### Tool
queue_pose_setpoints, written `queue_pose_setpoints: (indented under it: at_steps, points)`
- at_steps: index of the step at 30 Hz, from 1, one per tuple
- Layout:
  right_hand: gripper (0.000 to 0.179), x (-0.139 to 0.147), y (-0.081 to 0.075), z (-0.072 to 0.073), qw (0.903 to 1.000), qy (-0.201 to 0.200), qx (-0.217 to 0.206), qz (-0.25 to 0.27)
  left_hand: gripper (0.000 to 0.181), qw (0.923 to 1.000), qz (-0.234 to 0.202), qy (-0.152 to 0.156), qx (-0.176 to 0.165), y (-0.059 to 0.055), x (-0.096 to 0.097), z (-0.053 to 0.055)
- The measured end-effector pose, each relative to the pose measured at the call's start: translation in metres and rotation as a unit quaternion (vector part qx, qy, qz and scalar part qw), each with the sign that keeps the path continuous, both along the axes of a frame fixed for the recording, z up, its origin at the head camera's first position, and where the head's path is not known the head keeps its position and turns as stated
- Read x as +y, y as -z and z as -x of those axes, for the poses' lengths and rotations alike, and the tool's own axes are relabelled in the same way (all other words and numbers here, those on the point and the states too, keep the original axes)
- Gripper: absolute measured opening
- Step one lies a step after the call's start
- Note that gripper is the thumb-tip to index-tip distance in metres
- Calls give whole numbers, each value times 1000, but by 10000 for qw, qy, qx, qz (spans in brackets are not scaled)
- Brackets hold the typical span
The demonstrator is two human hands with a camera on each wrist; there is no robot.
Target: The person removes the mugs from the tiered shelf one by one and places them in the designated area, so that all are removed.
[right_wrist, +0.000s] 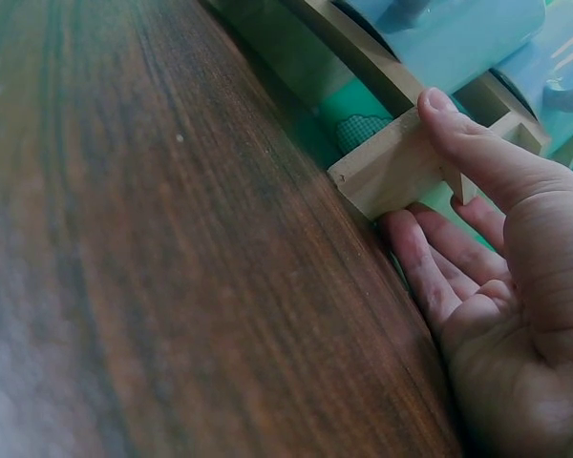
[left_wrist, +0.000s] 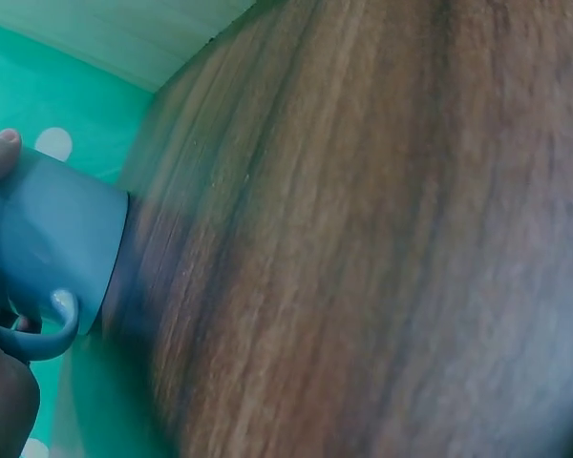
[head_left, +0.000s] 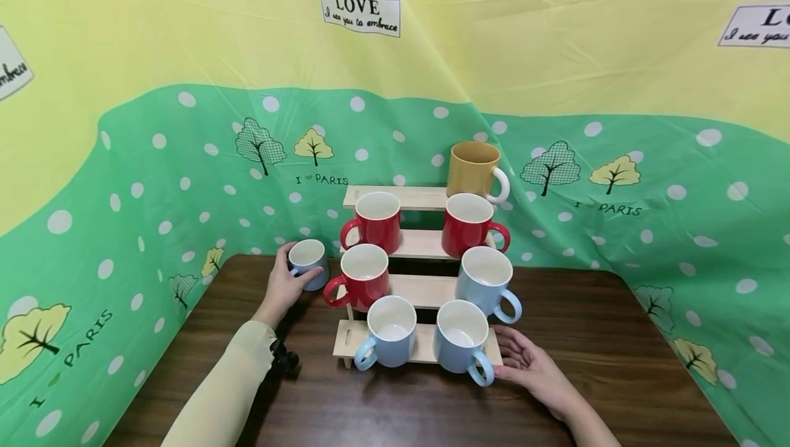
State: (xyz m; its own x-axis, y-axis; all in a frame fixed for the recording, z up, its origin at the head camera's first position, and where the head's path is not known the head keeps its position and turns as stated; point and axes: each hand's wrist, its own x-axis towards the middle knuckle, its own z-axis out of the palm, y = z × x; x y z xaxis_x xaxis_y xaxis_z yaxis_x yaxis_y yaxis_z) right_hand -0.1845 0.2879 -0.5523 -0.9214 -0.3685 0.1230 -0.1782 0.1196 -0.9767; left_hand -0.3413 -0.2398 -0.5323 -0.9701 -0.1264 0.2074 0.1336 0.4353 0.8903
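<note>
My left hand point(head_left: 284, 289) grips a light blue mug point(head_left: 316, 275) at the back left of the table, beside the tiered wooden rack point(head_left: 426, 289). In the left wrist view, the thumb lies on the wall of this mug point(left_wrist: 57, 229) and fingers pass by its handle; I cannot tell whether its base touches the tabletop. My right hand point(head_left: 533, 368) holds the right end of the rack's lowest shelf. In the right wrist view, the thumb rests on the wooden end piece point(right_wrist: 396, 167), and the fingers curl beneath it.
On the rack stand a tan mug point(head_left: 472, 173) on top, several red mugs, such as one at the left point(head_left: 364, 282), and light blue mugs, two of them on the lowest shelf point(head_left: 422, 344). A patterned green and yellow cloth point(head_left: 185, 179) hangs behind the dark wooden table point(head_left: 592, 337).
</note>
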Motion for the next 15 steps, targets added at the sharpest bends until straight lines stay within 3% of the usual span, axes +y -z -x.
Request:
queue_pose_setpoints:
  at_steps: [6,15]
  points:
    - [72,-1,-2,1,10000,-22,12,7,91,9998,173,7,-71,0,-3,0]
    - [73,0,1,0,9999,114,-98,-76,100,9999,13,24,-143,-4,-1,-2]
